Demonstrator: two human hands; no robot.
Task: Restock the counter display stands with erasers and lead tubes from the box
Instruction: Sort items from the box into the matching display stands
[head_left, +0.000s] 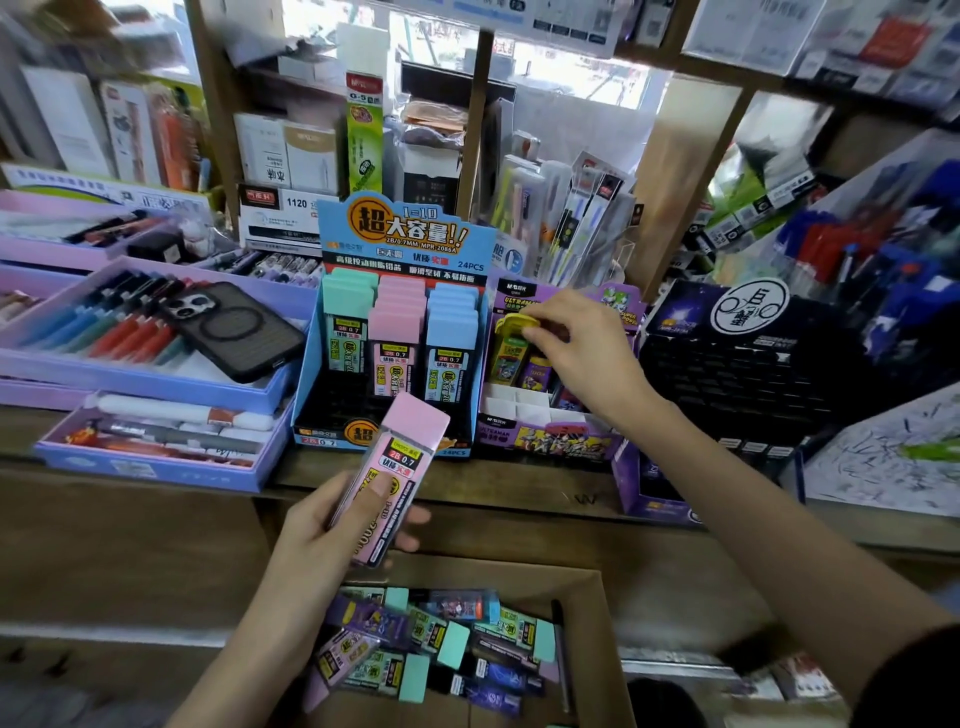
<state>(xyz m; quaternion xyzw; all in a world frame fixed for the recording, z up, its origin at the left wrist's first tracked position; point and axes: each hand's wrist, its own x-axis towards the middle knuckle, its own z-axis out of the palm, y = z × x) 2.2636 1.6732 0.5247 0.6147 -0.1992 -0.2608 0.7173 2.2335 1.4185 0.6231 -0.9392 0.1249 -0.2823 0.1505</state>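
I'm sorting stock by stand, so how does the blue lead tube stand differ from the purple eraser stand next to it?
The blue stand holds tall lead tubes in green, pink and blue rows; the purple stand holds small erasers in white-divided cells. The blue stand's back rows look full, while the purple stand shows several bare cells in front. The right hand is at the purple stand; none touches the blue one. Both sit on the wooden counter.

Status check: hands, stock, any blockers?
Left hand holds pink lead tube above box. Right hand seats yellow-capped eraser in purple stand. Blue stand: front slots empty, nothing blocking.
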